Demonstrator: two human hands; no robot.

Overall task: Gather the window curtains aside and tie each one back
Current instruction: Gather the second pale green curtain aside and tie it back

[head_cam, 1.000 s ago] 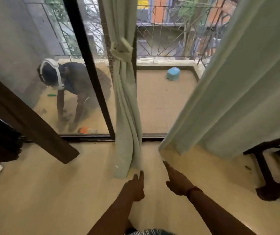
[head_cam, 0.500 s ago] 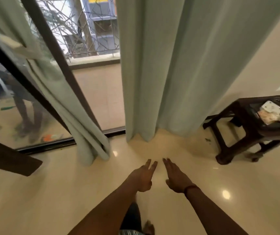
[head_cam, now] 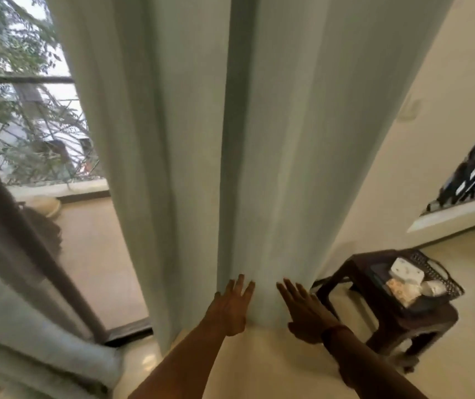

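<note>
My left hand [head_cam: 232, 308] and right hand [head_cam: 305, 311] reach forward with fingers straight and spread, holding nothing, fingertips at the lower folds of the pale green curtain [head_cam: 230, 145] hanging loose before me; a dark stool [head_cam: 388, 309] stands just right, balcony floor [head_cam: 98, 254] beyond

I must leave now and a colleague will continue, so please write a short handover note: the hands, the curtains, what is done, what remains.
Left hand: open, fingers straight, tips at the hanging curtain.
Right hand: open, the same, beside it.
Contact with the fabric cannot be told.
Hanging curtain: loose, neither gathered nor tied.
Second curtain, lower left: bunched, blurred, no tie in view.
Left to do: gather the hanging curtain aside, tie it, check the second.
</note>
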